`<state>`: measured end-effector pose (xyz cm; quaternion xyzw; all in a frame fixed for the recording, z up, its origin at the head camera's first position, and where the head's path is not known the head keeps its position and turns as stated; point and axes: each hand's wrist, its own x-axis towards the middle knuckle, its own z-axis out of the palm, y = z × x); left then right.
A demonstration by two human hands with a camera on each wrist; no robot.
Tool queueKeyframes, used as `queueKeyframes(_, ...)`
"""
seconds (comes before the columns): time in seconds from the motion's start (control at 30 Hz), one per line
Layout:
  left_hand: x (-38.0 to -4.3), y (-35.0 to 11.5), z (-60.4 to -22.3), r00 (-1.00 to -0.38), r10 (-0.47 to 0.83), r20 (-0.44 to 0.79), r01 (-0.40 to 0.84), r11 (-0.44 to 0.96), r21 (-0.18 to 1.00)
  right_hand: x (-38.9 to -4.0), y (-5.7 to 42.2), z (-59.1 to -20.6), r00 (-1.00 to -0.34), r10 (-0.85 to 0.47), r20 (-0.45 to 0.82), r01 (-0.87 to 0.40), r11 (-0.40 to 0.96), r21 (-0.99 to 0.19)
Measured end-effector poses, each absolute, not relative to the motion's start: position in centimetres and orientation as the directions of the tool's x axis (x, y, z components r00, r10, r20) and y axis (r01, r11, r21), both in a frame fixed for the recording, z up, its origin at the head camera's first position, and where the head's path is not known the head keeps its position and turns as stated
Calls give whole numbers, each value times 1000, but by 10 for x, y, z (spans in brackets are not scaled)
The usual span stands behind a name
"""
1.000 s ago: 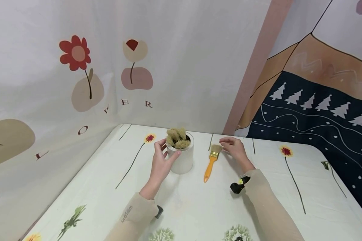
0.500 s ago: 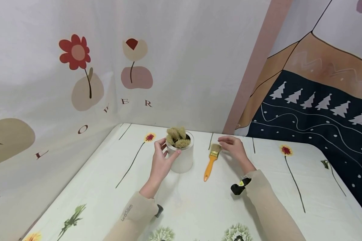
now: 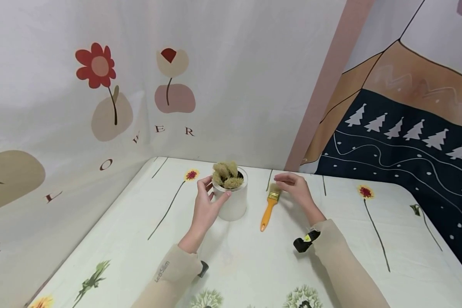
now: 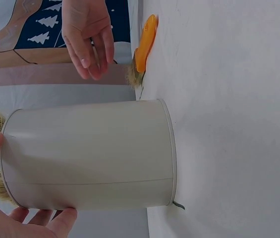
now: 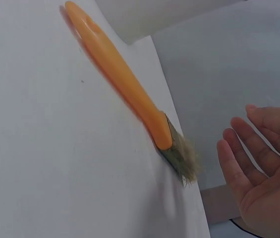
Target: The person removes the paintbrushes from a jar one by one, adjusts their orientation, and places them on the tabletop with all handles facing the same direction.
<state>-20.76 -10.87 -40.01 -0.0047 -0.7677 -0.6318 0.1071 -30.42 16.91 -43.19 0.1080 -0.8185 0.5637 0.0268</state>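
Observation:
A white cylindrical pot stands upright on the table, with several brush-like tan bristle tufts sticking out of its top. My left hand grips the pot near its rim, thumb on the near side and fingers on the left. To the right lies a paintbrush with an orange handle and pale bristles pointing away from me. My right hand hovers just beyond its bristle end, fingers loosely bent and holding nothing. In the right wrist view, a gap shows between the fingers and the bristles.
The white tablecloth carries printed flowers and stems. A pale curtain hangs behind the table's far edge, and a dark blue patterned cloth hangs at the right. Black straps with cameras sit at the wrists.
My right hand has drifted slightly left, over the paintbrush's bristle end. The left hand and the pot stay where they were.

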Motion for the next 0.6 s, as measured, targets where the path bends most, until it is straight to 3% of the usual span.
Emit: queueKeyframes(0.6,-208,-109,-402,-974,-130,183,155,204,967,-287,149,-416,-962,-180,204,-256,352,-900)
